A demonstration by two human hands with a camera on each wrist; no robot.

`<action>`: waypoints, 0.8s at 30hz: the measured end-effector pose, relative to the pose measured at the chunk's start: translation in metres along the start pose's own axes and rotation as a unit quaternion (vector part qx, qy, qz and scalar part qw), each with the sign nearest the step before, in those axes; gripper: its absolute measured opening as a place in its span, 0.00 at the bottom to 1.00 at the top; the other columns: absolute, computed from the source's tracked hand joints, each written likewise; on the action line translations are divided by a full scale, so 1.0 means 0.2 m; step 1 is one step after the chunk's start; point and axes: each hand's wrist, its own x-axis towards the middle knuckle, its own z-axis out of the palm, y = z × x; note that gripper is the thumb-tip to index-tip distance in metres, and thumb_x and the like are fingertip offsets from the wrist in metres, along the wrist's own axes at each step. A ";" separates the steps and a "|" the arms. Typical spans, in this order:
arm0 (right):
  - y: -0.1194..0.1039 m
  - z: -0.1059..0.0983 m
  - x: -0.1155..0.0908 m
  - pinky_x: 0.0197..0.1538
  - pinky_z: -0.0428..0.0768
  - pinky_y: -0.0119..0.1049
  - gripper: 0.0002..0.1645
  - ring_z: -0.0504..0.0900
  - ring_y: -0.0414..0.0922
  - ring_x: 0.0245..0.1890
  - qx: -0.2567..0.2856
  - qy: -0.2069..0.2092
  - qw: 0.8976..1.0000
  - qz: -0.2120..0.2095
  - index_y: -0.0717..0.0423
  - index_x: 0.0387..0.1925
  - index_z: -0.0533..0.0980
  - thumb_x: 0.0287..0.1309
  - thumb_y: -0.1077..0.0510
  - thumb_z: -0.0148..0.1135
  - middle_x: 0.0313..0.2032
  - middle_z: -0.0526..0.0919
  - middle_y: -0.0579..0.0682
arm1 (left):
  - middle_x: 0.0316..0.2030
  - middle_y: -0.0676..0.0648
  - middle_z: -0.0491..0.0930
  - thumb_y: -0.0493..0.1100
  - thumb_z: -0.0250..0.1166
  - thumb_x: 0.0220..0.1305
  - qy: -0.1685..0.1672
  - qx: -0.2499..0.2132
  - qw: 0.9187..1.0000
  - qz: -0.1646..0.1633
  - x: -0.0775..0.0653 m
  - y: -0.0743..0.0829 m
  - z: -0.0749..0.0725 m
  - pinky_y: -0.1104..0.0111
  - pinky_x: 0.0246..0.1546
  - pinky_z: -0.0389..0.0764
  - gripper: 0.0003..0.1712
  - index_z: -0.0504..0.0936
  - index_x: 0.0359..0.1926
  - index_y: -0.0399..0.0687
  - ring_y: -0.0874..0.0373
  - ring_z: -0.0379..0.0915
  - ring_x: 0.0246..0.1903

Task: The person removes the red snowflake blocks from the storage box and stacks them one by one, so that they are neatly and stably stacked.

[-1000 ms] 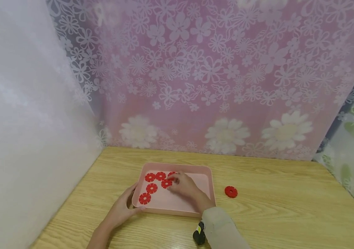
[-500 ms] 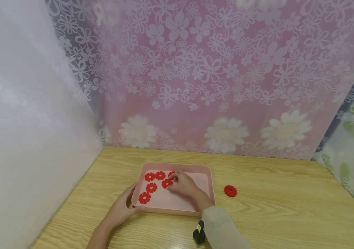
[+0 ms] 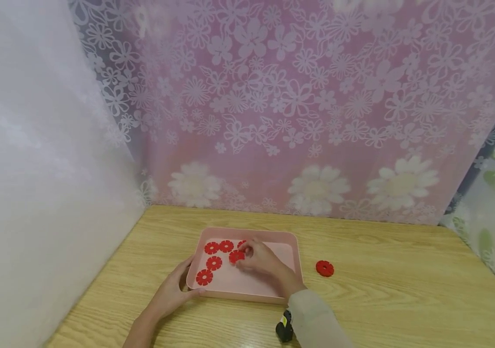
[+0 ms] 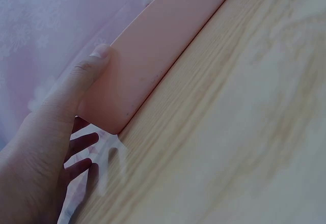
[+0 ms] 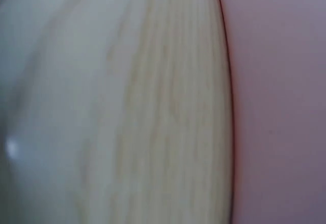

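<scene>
A shallow pink tray (image 3: 245, 285) rests on the wooden table, with several red notched discs (image 3: 205, 277) lying flat in its left half. My left hand (image 3: 171, 290) grips the tray's near left corner. Its thumb (image 4: 102, 51) lies on the tray's rim in the left wrist view, the other fingers round the side. Over the tray's middle, my right hand (image 3: 262, 260) pinches the right edge of a red disc (image 3: 236, 256). Another disc behind it is partly hidden by this hand. The right wrist view shows only table and the tray's outer wall (image 5: 280, 112), without the hand.
One more red disc (image 3: 325, 268) lies on the table (image 3: 386, 290) to the right of the tray. A small black device (image 3: 284, 326) sits at the right wrist beside the sleeve (image 3: 317, 316). Flowered curtain (image 3: 273, 121) stands behind the table.
The disc at my right fingertips has shifted very slightly right with the hand. My left hand keeps its hold on the tray corner; the whole head view has drifted a little.
</scene>
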 end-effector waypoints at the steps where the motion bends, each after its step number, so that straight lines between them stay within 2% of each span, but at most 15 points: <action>1: 0.00 -0.01 0.00 0.34 0.72 0.34 0.21 0.69 0.42 0.31 -0.001 0.000 1.000 -0.003 0.56 0.40 0.75 0.44 0.53 0.70 0.32 0.69 0.45 | 0.63 0.50 0.61 0.58 0.74 0.41 -0.001 0.000 1.000 0.001 0.00 0.00 0.00 0.57 0.57 0.63 0.55 0.57 0.69 0.55 0.54 0.62 0.58; 13: -0.04 -0.12 -0.08 0.31 0.71 0.33 0.23 0.69 0.43 0.29 0.020 0.010 0.999 -0.043 0.61 0.41 0.75 0.45 0.54 0.72 0.31 0.70 0.48 | 0.62 0.50 0.62 0.57 0.74 0.43 -0.005 -0.012 1.000 -0.003 0.01 -0.02 0.00 0.56 0.58 0.62 0.54 0.56 0.69 0.58 0.55 0.62 0.57; 21: -0.06 -0.21 -0.16 0.32 0.73 0.33 0.20 0.69 0.44 0.33 0.011 0.028 0.999 -0.021 0.56 0.42 0.75 0.46 0.55 0.70 0.35 0.71 0.46 | 0.62 0.47 0.62 0.61 0.73 0.41 0.014 0.034 0.999 -0.001 0.00 -0.01 0.00 0.47 0.59 0.55 0.55 0.57 0.69 0.55 0.50 0.57 0.61; 24: -0.05 -0.23 -0.18 0.32 0.72 0.33 0.19 0.69 0.45 0.33 0.020 0.037 0.999 -0.026 0.56 0.42 0.75 0.46 0.57 0.70 0.34 0.70 0.48 | 0.63 0.47 0.61 0.60 0.73 0.41 0.010 0.029 1.000 -0.001 0.00 -0.01 0.00 0.47 0.59 0.55 0.55 0.57 0.69 0.55 0.49 0.57 0.61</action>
